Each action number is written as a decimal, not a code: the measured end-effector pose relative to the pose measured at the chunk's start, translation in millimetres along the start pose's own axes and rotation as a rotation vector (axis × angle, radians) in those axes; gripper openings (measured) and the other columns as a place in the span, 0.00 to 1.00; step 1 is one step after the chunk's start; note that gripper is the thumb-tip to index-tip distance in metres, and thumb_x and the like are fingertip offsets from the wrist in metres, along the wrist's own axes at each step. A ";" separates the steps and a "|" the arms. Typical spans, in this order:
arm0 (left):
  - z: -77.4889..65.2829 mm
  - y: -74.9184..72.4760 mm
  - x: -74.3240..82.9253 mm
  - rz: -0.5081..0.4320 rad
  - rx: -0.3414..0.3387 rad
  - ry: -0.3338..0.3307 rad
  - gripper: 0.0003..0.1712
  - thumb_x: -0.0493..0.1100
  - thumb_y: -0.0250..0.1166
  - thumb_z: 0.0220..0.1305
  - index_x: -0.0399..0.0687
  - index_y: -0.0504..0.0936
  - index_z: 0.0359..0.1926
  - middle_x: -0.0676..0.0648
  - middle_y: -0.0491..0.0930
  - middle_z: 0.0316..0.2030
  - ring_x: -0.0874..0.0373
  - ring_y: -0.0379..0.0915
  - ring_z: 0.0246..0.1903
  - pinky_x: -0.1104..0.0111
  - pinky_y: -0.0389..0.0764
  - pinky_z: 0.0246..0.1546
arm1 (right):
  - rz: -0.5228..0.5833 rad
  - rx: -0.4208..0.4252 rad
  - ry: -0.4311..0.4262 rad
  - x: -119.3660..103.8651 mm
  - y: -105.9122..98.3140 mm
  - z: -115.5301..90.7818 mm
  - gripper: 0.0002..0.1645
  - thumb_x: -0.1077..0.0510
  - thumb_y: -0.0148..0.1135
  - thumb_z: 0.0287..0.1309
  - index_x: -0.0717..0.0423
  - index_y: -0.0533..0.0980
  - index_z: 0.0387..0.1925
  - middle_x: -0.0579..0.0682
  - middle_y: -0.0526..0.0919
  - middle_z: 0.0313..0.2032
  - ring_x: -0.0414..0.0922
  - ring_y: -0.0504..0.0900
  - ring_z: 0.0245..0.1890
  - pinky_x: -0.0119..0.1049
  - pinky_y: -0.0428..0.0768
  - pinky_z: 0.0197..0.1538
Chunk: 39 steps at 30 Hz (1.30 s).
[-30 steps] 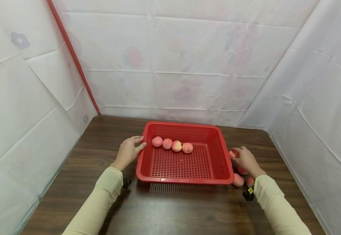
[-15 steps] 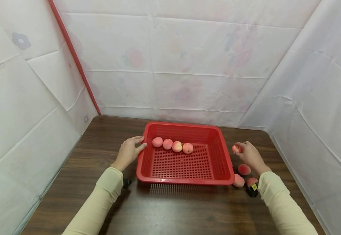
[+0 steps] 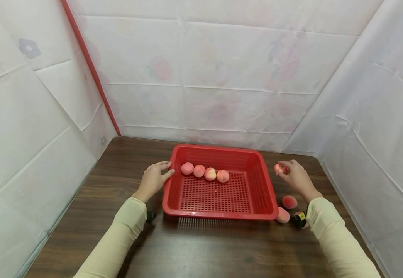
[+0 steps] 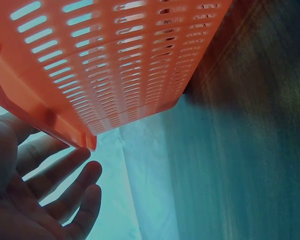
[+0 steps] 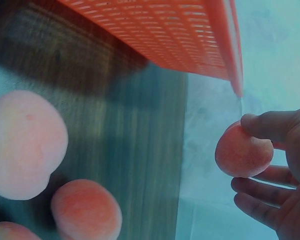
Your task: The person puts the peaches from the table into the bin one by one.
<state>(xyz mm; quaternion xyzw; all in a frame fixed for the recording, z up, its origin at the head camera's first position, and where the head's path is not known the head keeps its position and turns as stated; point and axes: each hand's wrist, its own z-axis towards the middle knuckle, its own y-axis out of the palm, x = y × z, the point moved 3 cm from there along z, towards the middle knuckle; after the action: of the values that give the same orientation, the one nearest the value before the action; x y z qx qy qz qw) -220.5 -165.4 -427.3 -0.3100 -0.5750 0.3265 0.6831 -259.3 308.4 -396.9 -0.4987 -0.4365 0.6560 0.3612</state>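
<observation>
A red perforated basket (image 3: 219, 214) stands on the table, with a row of several peaches (image 3: 198, 171) lying in its rear part. At the basket's left rim is my left hand (image 3: 153, 179); in the left wrist view its fingers (image 4: 60, 172) are spread and fairly straight, touching the rim. My right hand (image 3: 297, 177) pinches a peach (image 5: 244, 150) between thumb and fingers, held up outside the basket's right wall. Loose peaches lie below the right hand: one paler peach (image 3: 283, 215), one redder peach (image 3: 289, 202), and another (image 5: 12, 232) partly hidden by the wrist camera.
The dark wood table (image 3: 201, 251) extends in front of the basket. Pale printed sheets (image 3: 215, 77) hang behind and on both sides. A black wrist camera (image 3: 299, 219) sits under the right sleeve, close to the loose peaches.
My right hand has moved back and slightly right, with the peach, away from the basket's side, uncovering the loose red peach. My left hand has stayed at the rim.
</observation>
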 end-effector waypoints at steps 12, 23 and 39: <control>1.7 -0.7 2.0 0.005 0.018 0.012 0.27 0.49 0.65 0.64 0.39 0.78 0.60 0.39 0.79 0.58 0.40 0.73 0.60 0.46 0.72 0.60 | -0.002 0.023 -0.033 -18.6 -11.8 16.6 0.26 0.57 0.64 0.60 0.64 0.75 0.58 0.66 0.76 0.46 0.59 0.76 0.41 0.54 0.74 0.42; 2.0 1.2 1.0 0.003 0.008 0.003 0.27 0.48 0.65 0.64 0.39 0.78 0.60 0.39 0.78 0.59 0.40 0.73 0.60 0.45 0.72 0.60 | -0.005 0.011 -0.080 -43.9 -12.3 31.4 0.26 0.56 0.65 0.60 0.64 0.75 0.58 0.62 0.77 0.42 0.54 0.73 0.37 0.47 0.71 0.39; -1.9 3.2 -2.6 0.015 0.062 0.031 0.26 0.50 0.65 0.64 0.40 0.79 0.58 0.37 0.79 0.57 0.39 0.73 0.59 0.44 0.71 0.60 | -0.008 -0.071 -0.146 -80.9 9.4 47.9 0.25 0.54 0.65 0.59 0.62 0.77 0.57 0.63 0.78 0.44 0.57 0.77 0.41 0.54 0.76 0.46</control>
<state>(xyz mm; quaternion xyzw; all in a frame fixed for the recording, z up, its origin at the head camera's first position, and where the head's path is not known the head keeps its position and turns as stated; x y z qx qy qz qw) -219.2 -165.7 -431.7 -0.2978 -0.5518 0.3444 0.6987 -286.5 221.3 -372.4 -0.4606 -0.4865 0.6732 0.3130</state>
